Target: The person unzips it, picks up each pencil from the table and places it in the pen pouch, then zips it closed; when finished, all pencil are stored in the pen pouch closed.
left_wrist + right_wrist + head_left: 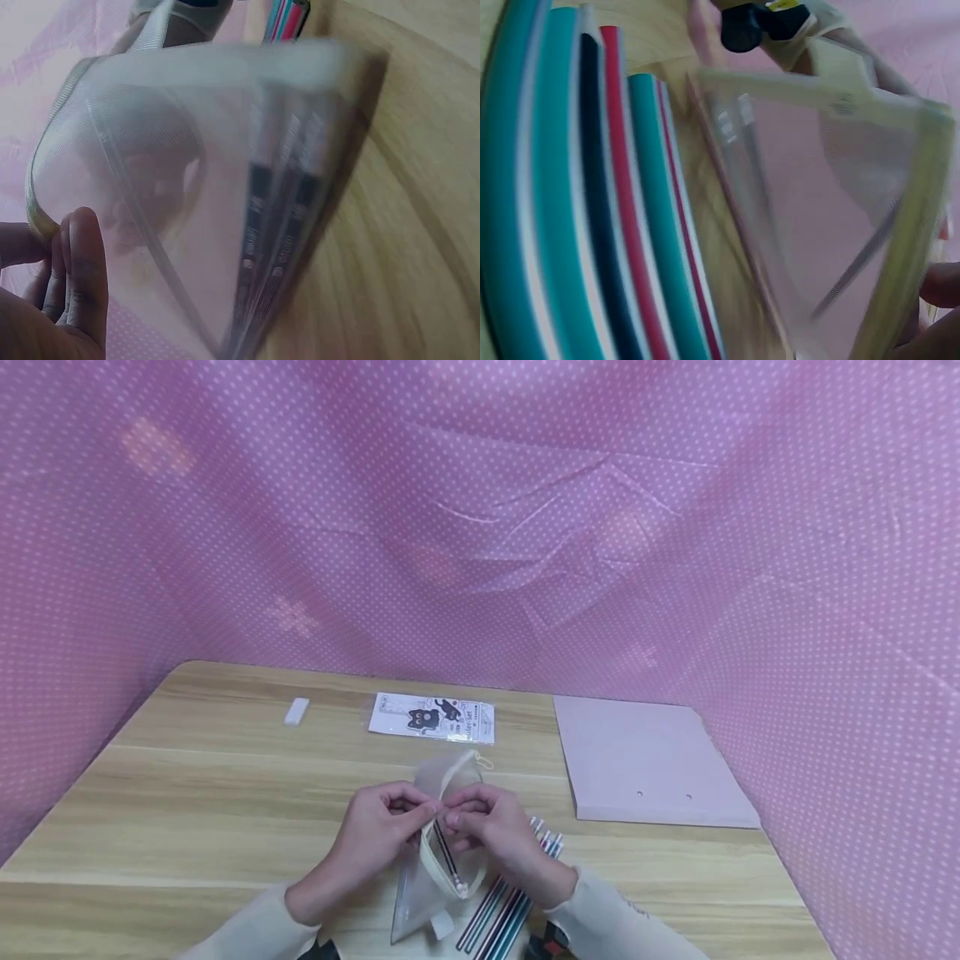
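Observation:
A see-through mesh zip pouch with cream edging stands on the wooden table with its mouth parted. My left hand pinches one edge of the mouth between thumb and fingers. Close beside it, my right hand pinches the opposite edge. Dark pencils show through the mesh in the left wrist view, and one dark pencil slants inside the opening in the head view. Under my right forearm lies a bundle of teal, red and dark striped pencils, outside the pouch.
Farther back lies a flat ruler-set packet with black cat drawings. A white eraser-like block rests at the back left. To the right is a pale pink folder-like sheet with two small holes. Pink dotted cloth surrounds the table.

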Demonstrator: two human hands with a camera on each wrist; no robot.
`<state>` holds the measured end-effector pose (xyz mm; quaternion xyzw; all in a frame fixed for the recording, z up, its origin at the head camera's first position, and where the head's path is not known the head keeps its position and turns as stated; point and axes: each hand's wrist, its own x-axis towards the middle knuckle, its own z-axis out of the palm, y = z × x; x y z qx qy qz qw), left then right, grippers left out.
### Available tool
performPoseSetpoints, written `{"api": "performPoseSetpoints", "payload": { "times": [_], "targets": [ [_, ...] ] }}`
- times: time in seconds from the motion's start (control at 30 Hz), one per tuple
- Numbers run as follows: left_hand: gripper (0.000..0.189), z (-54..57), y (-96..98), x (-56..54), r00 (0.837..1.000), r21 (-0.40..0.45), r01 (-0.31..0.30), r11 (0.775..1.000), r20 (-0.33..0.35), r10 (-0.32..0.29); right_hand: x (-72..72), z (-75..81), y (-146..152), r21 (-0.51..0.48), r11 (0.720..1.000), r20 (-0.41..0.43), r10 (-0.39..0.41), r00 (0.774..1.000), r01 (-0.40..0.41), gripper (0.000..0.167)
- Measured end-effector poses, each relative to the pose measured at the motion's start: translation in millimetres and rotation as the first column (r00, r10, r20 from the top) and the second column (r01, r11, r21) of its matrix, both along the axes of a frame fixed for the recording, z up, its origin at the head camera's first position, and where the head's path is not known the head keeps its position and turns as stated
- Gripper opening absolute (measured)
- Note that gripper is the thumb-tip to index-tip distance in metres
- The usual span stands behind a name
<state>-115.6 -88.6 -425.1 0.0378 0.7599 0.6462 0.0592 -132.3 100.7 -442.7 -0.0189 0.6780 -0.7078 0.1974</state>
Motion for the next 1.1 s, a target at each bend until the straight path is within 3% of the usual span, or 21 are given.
{"api": "performPoseSetpoints", "payload": {
  "times": [0.07, 0.33, 0.67, 0.83, 1.1],
  "targets": [
    [0.017, -0.8, -0.8, -1.5, 1.000, -0.003, -0.002, 1.000, 0.008, 0.002, -0.2, 0.9, 1.4, -0.007, 1.000, -0.002, 0.006, 1.000, -0.006, 0.030],
    [0.013, -3.1, -3.2, -5.6, 0.999, -0.034, -0.036, 0.999, -0.001, 0.036, 4.1, 2.1, 4.9, -0.068, 0.986, 0.042, 0.156, 0.987, -0.153, 0.031],
    [0.010, -0.5, -11.2, -11.5, 0.994, -0.128, -0.090, 0.988, -0.078, 0.081, -3.1, 2.4, 16.3, -0.158, 0.979, -0.022, 0.127, 0.992, -0.129, 0.042],
    [0.011, 1.3, -14.8, -14.6, 0.992, -0.156, -0.108, 0.982, -0.081, 0.097, -8.5, 4.0, 24.9, -0.177, 0.975, -0.043, 0.126, 0.991, -0.132, 0.042],
    [0.009, 2.8, -18.5, -17.5, 0.985, -0.202, -0.145, 0.969, -0.123, 0.121, -22.0, 5.9, 50.5, -0.162, 0.986, -0.065, 0.032, 0.997, -0.042, 0.036]
  ]
}}
